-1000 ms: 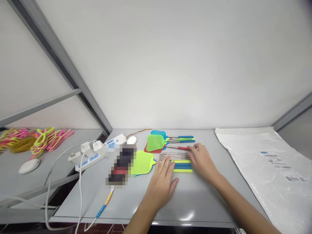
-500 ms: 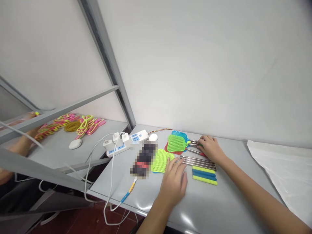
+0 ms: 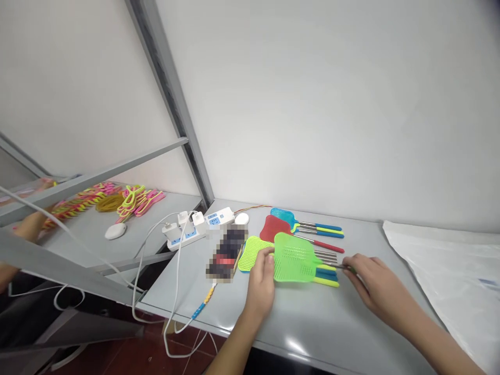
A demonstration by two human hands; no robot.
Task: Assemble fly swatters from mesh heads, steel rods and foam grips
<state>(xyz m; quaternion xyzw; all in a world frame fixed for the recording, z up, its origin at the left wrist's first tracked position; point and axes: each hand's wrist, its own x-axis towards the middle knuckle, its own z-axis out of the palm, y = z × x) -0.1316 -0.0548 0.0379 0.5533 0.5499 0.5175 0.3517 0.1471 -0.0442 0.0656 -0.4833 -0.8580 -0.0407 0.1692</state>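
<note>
A green fly swatter [image 3: 294,260] is raised above the table, slightly blurred. My right hand [image 3: 373,284] is closed around its handle end, and most of the grip is hidden in my fingers. At the left edge of the swatter's head, my left hand [image 3: 261,284] has its fingers closed on the rim. Beneath it lie several metal rods [image 3: 326,256] and yellow and blue handle grips [image 3: 327,282]. A yellow-green swatter head [image 3: 252,251] rests left of them, over a blue one. Behind are a red fly swatter [image 3: 273,228] and blue fly swatters [image 3: 282,214].
A pixelated phone-like object [image 3: 226,255] with a cable lies left, near a power strip [image 3: 191,234] full of plugs and a white round object [image 3: 241,219]. A plastic sheet [image 3: 433,260] covers the right side. Beyond a metal frame [image 3: 175,104], another person's arm [image 3: 29,229] reaches among colourful cords [image 3: 135,200].
My right hand has lifted the green fly swatter off the pile and brought it forward. My left hand has shifted slightly left and closed on the head's edge. The red swatter is now uncovered.
</note>
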